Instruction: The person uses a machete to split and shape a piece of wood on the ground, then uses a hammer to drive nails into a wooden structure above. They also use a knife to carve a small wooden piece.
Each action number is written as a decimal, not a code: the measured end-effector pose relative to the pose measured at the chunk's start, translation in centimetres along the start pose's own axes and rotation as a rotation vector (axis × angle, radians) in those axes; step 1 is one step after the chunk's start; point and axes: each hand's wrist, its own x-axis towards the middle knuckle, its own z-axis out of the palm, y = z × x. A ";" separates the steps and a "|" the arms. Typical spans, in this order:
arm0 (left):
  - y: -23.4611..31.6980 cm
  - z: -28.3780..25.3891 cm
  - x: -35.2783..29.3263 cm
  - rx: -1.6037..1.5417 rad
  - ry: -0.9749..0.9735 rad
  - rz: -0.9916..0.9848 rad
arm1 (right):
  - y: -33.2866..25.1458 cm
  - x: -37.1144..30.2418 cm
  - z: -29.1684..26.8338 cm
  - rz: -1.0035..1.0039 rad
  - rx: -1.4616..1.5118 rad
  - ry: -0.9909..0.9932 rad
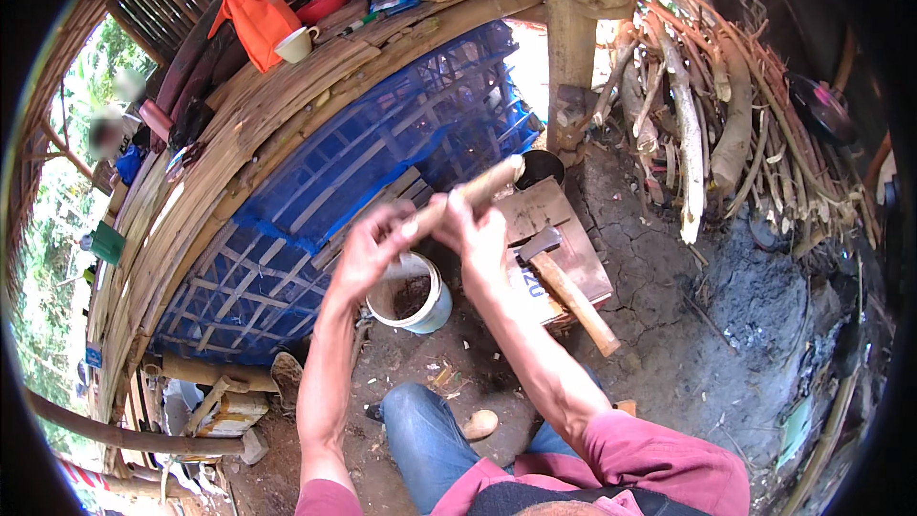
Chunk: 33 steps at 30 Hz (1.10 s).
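Note:
A short, thick piece of wood, peeled and pale, is held up aslant in front of me. My right hand is wrapped round its middle. At its lower left end, my left hand has curled fingers against the wood; they are slightly blurred. Beneath both hands stands a white and pale blue bucket, its inside partly visible. To the right of my right forearm, a hatchet-like tool with a dark metal head and wooden handle lies across a flattened cardboard piece.
A blue mesh-covered bamboo partition rises ahead, below a bamboo shelf holding an orange bag and a cup. Stacked branches fill the far right, beside grey ash. A rounded pale object lies between my legs.

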 end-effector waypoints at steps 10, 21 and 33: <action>12.1 -3.9 16.5 0.716 0.514 0.401 | -10.0 20.8 -1.1 -0.013 -0.148 0.235; 9.0 -3.7 29.7 1.052 0.386 0.282 | -10.7 34.3 0.1 -0.030 -0.059 0.125; 8.2 -0.8 32.0 1.232 0.623 0.392 | -9.9 37.2 -0.1 0.042 -0.038 0.054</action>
